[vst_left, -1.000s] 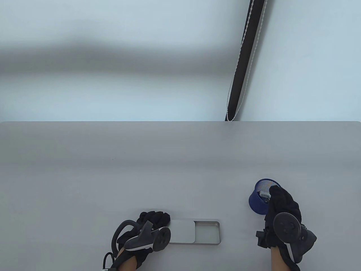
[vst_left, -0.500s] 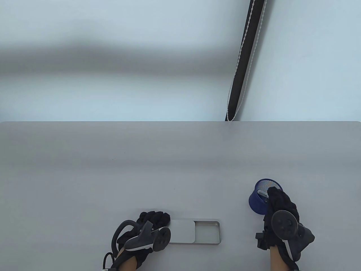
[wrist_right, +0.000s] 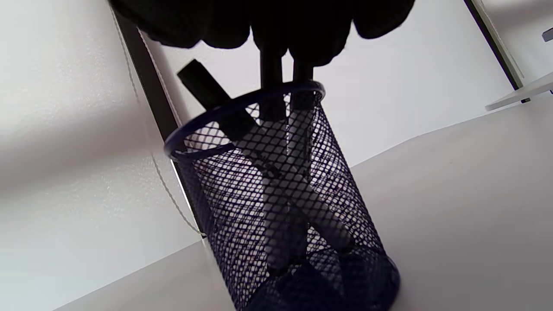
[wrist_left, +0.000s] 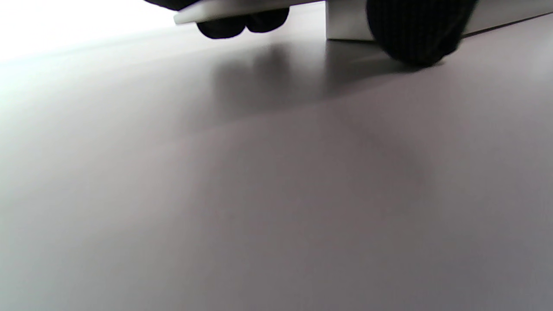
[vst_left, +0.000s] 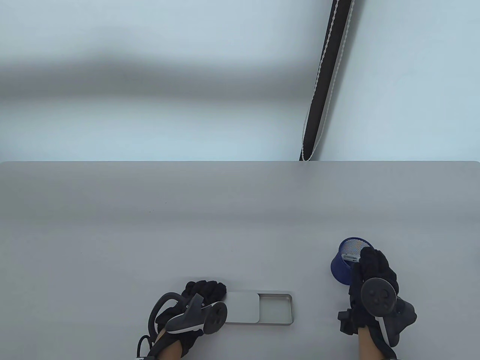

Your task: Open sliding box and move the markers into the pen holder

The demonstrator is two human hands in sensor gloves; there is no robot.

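Observation:
A silver sliding box point(vst_left: 275, 308) lies near the front edge, its lid point(vst_left: 242, 307) slid left and the open part bare. My left hand point(vst_left: 210, 289) grips the box's left end; in the left wrist view its fingers point(wrist_left: 242, 23) curl over the lid and the thumb point(wrist_left: 414, 34) sits by the box's side point(wrist_left: 345, 26). The blue mesh pen holder point(vst_left: 343, 268) stands at the right. My right hand point(vst_left: 369, 262) hovers over its rim, fingers point(wrist_right: 281, 21) pinching the tops of two markers point(wrist_right: 276, 207) that stand inside the holder point(wrist_right: 345, 203). A third marker point(wrist_right: 207, 95) leans against the rim.
The grey table point(vst_left: 187, 225) stretches far behind both hands. A dark pole with a white cord point(vst_left: 322, 82) hangs beyond the table's back edge. A white shelf edge point(wrist_right: 518, 93) shows at the right in the right wrist view.
My right hand has drawn slightly back toward me over the holder, with the markers sunk lower into it. The left hand and the box have not moved.

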